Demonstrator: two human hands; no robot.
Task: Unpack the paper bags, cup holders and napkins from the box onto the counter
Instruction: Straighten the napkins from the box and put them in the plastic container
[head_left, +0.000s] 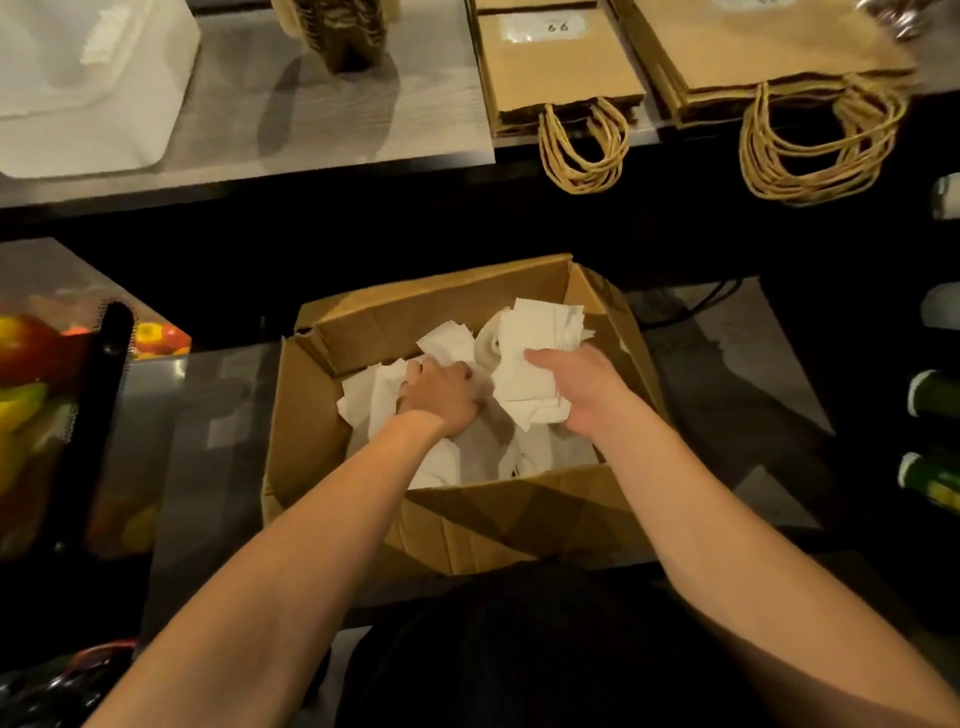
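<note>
Grey wood-grain desk (332, 130) runs across the top of the view, carrying a white plastic container (88, 78) at its left, a dark stack of cup holders (345, 31) near the middle, and two stacks of brown paper bags, the smaller stack (558, 67) beside the larger stack (769, 47), their twisted handles hanging over the desk's front edge. Below, on a lower dark surface, an open cardboard box (467, 519) stands with its flaps up, its walls rising around both hands. At the far left lies a package printed with red and yellow peppers (31, 374), and green bottles (935, 400) show at the right edge. Both bare forearms reach forward and down into the box. Loose white napkins (379, 395) cover the box's bottom. The left hand (441, 400) is knuckles-up deep in the box, its fingers curled into the napkins, gripping some. The right hand (582, 389) is higher, near the right wall, its thumb on top of and its fingers clasped around a bunch of napkins (535, 353) raised above the rest.
</note>
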